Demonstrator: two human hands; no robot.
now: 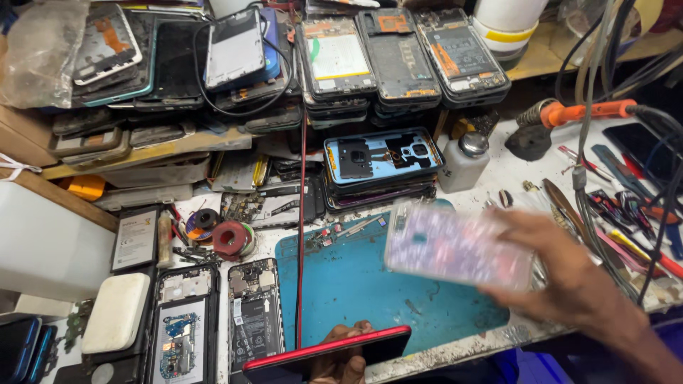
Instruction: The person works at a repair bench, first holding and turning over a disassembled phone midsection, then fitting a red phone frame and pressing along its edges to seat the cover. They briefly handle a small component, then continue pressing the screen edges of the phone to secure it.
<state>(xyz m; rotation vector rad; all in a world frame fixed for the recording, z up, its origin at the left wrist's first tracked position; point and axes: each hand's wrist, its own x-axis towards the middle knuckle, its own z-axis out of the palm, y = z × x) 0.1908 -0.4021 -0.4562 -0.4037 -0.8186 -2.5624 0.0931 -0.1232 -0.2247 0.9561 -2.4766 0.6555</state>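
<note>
Dark phone screen [644,146], bench's right edge

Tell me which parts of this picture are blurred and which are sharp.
Head view: the right hand and the clear patterned phone case it holds are smeared by motion; the left hand with the red-edged phone, the blue mat and the stacked opened phones are sharp.

L hand [341,355] low at bottom edge, fingers curled up, pinching a red-edged slim phone [329,352]. R hand [569,274] reaches in from right, forearm angled, motion-blurred; seems to grip a pale translucent phone cover [455,245].
</note>
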